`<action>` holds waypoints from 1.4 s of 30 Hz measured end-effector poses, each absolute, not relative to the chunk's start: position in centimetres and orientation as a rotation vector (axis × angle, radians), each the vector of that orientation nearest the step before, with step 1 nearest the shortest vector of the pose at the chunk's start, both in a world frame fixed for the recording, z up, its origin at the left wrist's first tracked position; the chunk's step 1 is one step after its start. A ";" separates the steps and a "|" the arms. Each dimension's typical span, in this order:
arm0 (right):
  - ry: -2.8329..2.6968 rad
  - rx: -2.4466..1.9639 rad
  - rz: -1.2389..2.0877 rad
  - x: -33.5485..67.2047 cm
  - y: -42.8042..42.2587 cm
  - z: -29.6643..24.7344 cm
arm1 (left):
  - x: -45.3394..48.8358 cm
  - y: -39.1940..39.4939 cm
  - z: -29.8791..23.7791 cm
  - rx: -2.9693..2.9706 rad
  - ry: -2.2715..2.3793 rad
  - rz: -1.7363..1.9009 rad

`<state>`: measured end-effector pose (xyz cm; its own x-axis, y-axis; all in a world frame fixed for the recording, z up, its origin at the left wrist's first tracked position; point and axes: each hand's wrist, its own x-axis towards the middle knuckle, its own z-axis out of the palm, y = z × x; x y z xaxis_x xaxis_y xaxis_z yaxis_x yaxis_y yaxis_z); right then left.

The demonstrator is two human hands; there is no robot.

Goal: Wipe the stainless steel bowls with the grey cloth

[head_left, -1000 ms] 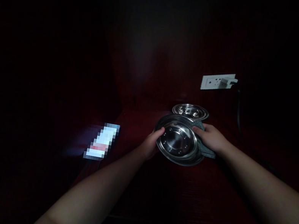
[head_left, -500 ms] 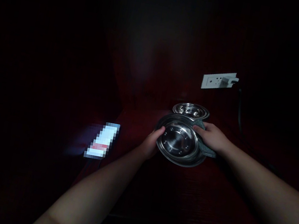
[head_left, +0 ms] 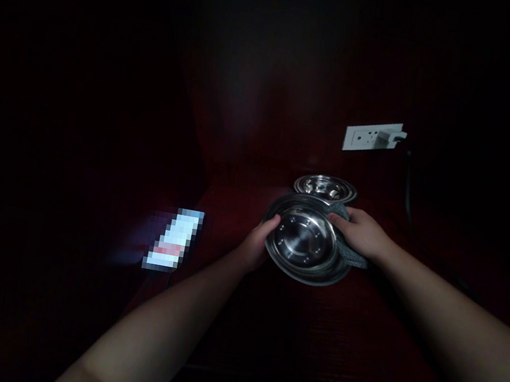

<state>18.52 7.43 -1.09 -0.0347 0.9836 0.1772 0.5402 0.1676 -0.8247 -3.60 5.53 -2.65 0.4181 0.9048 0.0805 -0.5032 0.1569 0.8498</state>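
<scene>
A shiny steel bowl (head_left: 300,238) is tilted toward me between my two hands. My left hand (head_left: 258,241) grips its left rim, thumb over the inside edge and fingers hidden underneath. At the right rim my right hand (head_left: 359,231) is closed on a grey-green cloth (head_left: 350,252), which is folded over the bowl's edge and pressed against it. Just behind, a second round steel dish (head_left: 327,187) rests on the dark red surface (head_left: 309,332), partly covered by the held bowl.
To the left lies a lit phone (head_left: 173,241), its screen pixelated. On the back wall a white socket plate (head_left: 360,140) has a plug (head_left: 390,137) in it, and a dark cable (head_left: 408,188) hangs down to the right. Most surroundings are very dark.
Almost nothing differs. Both hands keep their hold on the bowl and cloth, and the bowl's tilt has shifted very slightly.
</scene>
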 end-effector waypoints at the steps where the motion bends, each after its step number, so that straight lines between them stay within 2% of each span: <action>1: -1.678 -1.470 0.732 18.5 7.4 -1.1 | -3.6 5.5 -2.7 0.946 0.520 1.072; 42: -1.717 -1.474 0.700 18.3 7.0 -0.6 | -3.6 5.5 -2.6 0.927 0.519 1.018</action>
